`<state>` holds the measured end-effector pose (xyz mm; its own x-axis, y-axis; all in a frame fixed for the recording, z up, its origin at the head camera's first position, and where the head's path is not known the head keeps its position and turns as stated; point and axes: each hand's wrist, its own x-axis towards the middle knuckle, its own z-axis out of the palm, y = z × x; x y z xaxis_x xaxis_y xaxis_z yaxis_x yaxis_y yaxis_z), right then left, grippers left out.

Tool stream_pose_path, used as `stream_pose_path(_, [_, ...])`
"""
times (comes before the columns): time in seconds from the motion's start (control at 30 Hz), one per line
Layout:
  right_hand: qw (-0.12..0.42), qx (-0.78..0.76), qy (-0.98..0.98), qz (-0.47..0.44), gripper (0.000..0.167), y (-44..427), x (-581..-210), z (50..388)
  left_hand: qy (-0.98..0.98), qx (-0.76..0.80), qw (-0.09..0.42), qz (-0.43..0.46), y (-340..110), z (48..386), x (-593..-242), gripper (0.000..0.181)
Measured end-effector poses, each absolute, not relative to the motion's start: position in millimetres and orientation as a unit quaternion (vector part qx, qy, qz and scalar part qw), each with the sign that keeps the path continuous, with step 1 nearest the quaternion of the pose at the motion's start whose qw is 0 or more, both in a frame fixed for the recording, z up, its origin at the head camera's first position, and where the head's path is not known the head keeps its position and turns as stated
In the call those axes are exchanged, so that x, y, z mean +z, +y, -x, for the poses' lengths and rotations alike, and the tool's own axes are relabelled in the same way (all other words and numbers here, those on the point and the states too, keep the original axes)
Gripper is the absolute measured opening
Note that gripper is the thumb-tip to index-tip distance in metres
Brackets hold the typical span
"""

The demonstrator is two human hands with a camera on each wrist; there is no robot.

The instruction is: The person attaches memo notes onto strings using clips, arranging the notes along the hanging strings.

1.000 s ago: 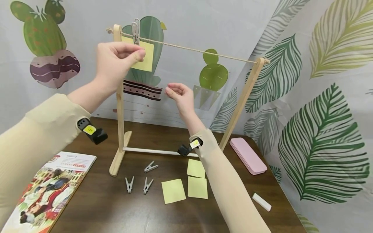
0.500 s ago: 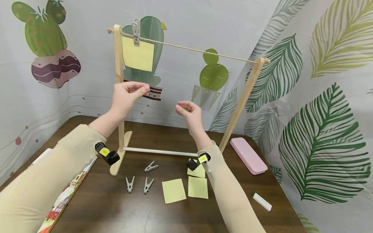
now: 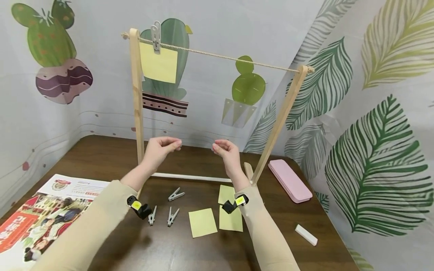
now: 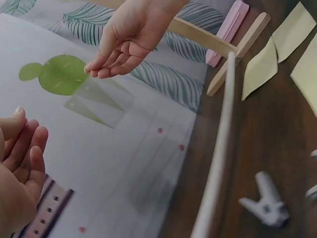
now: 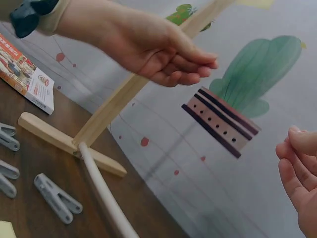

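Observation:
In the head view my left hand (image 3: pixel 158 151) hovers above the table by the left wooden post, fingers loosely bent and holding nothing. My right hand (image 3: pixel 231 157) is across from it at about the same height, likewise holding nothing. A pale yellow sticky note (image 3: pixel 160 69) hangs near the left end of the rope (image 3: pixel 217 55), held by a grey clothespin (image 3: pixel 156 37). Below the hands, three grey clothespins (image 3: pixel 172 217) lie on the table, one partly covered by the left wrist camera. Three yellow notes (image 3: pixel 202 223) lie to their right, two partly hidden behind the right wrist.
The rope runs between two wooden posts (image 3: pixel 279 122), joined low down by a white rod (image 3: pixel 193 177). A magazine (image 3: pixel 51 214) lies at the left. A pink case (image 3: pixel 289 180) and a white eraser-like block (image 3: pixel 306 235) lie at the right.
Both hands have come down, the left from beside the hanging note, and each has moved somewhat right. The note stays hanging under its clothespin.

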<state>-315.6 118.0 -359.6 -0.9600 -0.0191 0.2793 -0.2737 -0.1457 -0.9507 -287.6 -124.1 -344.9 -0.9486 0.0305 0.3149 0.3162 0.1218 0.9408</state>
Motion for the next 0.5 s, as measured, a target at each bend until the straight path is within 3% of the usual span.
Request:
stream_pose_path(0.2, [0.077, 0.761, -0.638, -0.091, 0.010, 132, -383, 309, -0.717, -0.686, 0.089, 0.082, -117, 281, -377, 0.037])
stream_pose_path(0.5, [0.065, 0.743, -0.663, -0.066, 0.018, 157, -407, 302, -0.740, -0.668, 0.064, 0.043, -115, 274, -413, 0.036])
